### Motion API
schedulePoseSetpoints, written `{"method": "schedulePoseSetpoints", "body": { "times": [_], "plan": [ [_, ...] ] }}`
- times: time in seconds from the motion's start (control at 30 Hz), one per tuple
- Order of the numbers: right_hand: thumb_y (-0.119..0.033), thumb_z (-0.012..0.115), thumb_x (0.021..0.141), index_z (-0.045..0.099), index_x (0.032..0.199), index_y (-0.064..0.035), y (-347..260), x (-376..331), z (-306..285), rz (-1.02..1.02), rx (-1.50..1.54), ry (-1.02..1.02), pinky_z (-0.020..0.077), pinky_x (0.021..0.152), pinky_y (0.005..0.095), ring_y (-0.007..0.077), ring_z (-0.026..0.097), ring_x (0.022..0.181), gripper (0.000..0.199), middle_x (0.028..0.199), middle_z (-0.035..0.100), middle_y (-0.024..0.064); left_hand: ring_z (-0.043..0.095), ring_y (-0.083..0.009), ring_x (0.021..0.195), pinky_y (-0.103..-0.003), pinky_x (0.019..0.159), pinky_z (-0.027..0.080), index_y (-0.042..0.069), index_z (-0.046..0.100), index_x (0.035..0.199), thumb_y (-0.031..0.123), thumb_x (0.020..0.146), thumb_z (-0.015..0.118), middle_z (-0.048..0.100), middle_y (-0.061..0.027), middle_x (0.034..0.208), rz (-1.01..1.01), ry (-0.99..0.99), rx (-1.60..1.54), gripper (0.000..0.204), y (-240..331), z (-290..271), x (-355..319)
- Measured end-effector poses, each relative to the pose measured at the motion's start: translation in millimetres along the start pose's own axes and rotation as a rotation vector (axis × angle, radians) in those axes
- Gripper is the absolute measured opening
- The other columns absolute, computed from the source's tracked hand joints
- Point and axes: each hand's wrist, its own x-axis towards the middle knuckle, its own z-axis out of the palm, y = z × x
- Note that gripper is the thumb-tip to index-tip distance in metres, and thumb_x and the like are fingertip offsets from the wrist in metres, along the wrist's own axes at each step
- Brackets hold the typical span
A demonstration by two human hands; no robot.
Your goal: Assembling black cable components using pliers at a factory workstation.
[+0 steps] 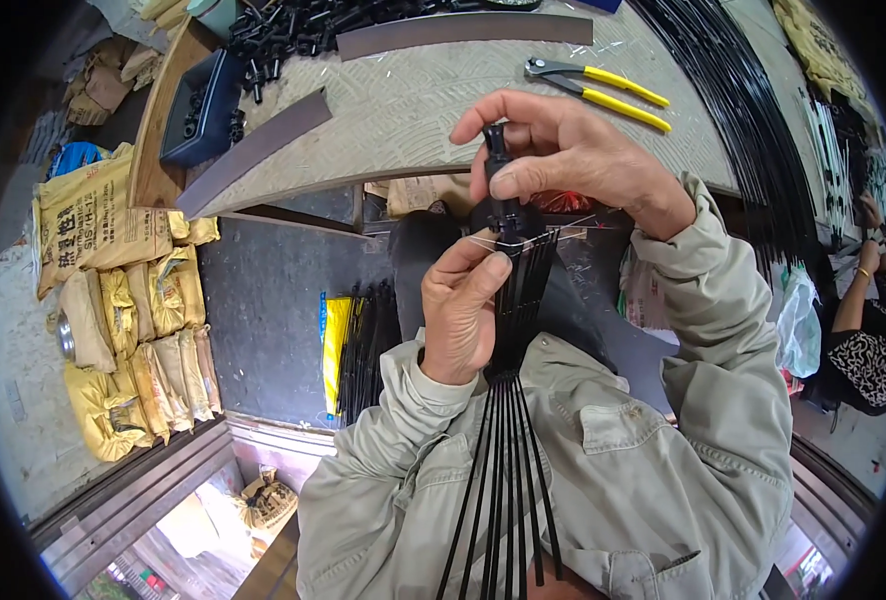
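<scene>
A bundle of thin black umbrella ribs stands in front of my body, its long ends fanning down over my shirt. My left hand is closed at the top of the bundle, thumb and finger pinching by a thin wire that crosses the rib ends. Above it, my right hand grips a black plastic umbrella runner upright between thumb and fingers, its lower end at the rib tops. Whether the ribs are joined to it is hidden. Yellow-handled pincers lie on the table just beyond my right hand.
The patterned worktable bears two flat metal strips, a heap of black plastic parts and a dark bin. Long black ribs cover its right side. Sacks are stacked left. Another person sits far right.
</scene>
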Motion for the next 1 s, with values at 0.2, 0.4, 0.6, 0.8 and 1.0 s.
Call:
{"method": "schedulePoseSetpoints", "body": {
  "times": [0.2,0.4,0.6,0.8,1.0],
  "plan": [
    [-0.015,0.063,0.081,0.047,0.117,-0.0024,3,-1,-2,-0.02,0.006,-0.023,0.0455,0.074,0.0215,0.01,0.057,0.082,0.041,0.091,0.062,0.0075,0.058,-0.0126,0.089,-0.025,0.083,0.045,-0.004,0.056,0.108,0.0,0.08,0.061,0.061,-0.0091,0.102,0.054,0.039,0.057,0.029,-2,2,-1],
    [-0.01,0.06,0.083,0.045,0.119,-0.0014,3,-2,-1,-0.045,-0.084,-0.024,0.0455,0.076,0.0226,0.0106,0.057,0.085,0.04,0.093,0.062,0.0079,0.057,-0.0116,0.091,-0.024,0.085,0.044,-0.004,0.055,0.111,0.0,0.08,0.06,0.06,-0.009,0.103,0.082,0.037,0.079,0.032,-1,6,-1],
    [-0.005,0.06,0.081,0.045,0.118,-0.0025,4,-6,8,-0.111,-0.323,0.06,0.0448,0.072,0.0225,0.0079,0.054,0.081,0.04,0.087,0.06,0.0044,0.054,-0.0099,0.093,-0.023,0.087,0.041,-0.003,0.051,0.116,0.0,0.08,0.061,0.059,-0.0074,0.104,0.111,0.067,0.114,0.038,-3,6,2],
    [-0.003,0.061,0.08,0.049,0.114,-0.0033,4,-7,21,-0.158,-0.519,0.143,0.0413,0.063,0.0201,0.0049,0.05,0.072,0.037,0.077,0.055,0.0006,0.055,-0.0102,0.09,-0.024,0.085,0.043,-0.003,0.051,0.116,0.0,0.08,0.061,0.059,-0.0066,0.101,0.118,0.116,0.092,0.038,-3,4,1],
    [-0.003,0.064,0.078,0.05,0.113,-0.0034,7,-7,22,-0.16,-0.282,0.185,0.0401,0.061,0.0191,0.0039,0.048,0.069,0.038,0.073,0.054,0.0003,0.056,-0.0115,0.091,-0.025,0.086,0.044,-0.003,0.051,0.116,0.001,0.081,0.061,0.059,-0.0079,0.102,0.129,0.065,0.098,0.036,-3,4,0]
  ]
}}
